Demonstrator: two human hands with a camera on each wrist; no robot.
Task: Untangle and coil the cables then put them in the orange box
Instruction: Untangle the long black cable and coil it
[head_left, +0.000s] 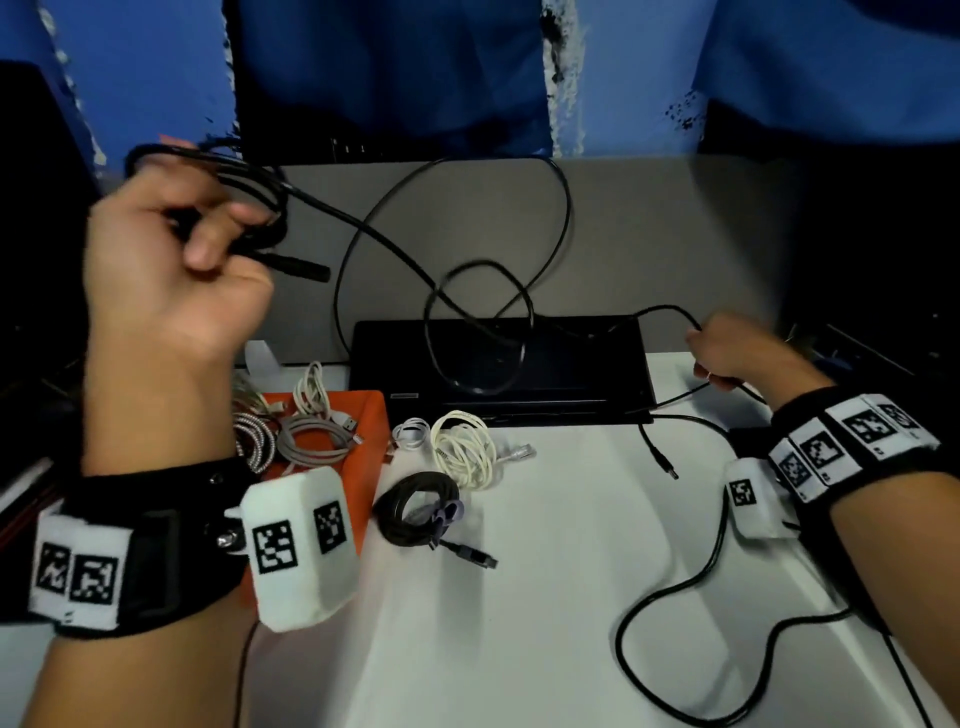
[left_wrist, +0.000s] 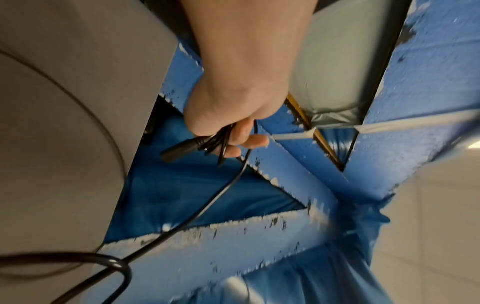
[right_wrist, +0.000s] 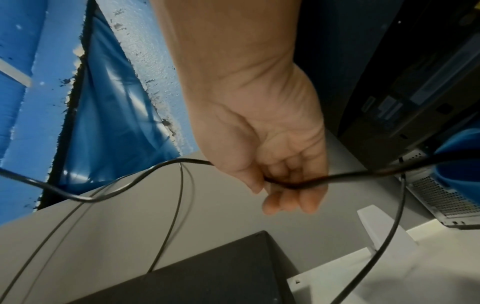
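My left hand (head_left: 208, 234) is raised at the upper left and grips several black loops of a long black cable (head_left: 395, 249), with its barrel connector (left_wrist: 182, 150) sticking out below the fingers (left_wrist: 246, 139). The cable runs in loose loops over a black laptop (head_left: 571, 364) to my right hand (head_left: 722, 353), which is curled round it (right_wrist: 337, 176). Its free end with a plug (head_left: 667, 467) lies on the white table (head_left: 545, 597). The orange box (head_left: 371, 415) at the left holds grey and braided coiled cables (head_left: 306, 441).
On the table beside the box lie a coiled white cable (head_left: 465, 449), a small white coil (head_left: 413, 431) and a coiled black cable with a strap (head_left: 421, 509). A grey partition (head_left: 675, 234) stands behind the laptop. Dark equipment (right_wrist: 415, 82) stands at the right.
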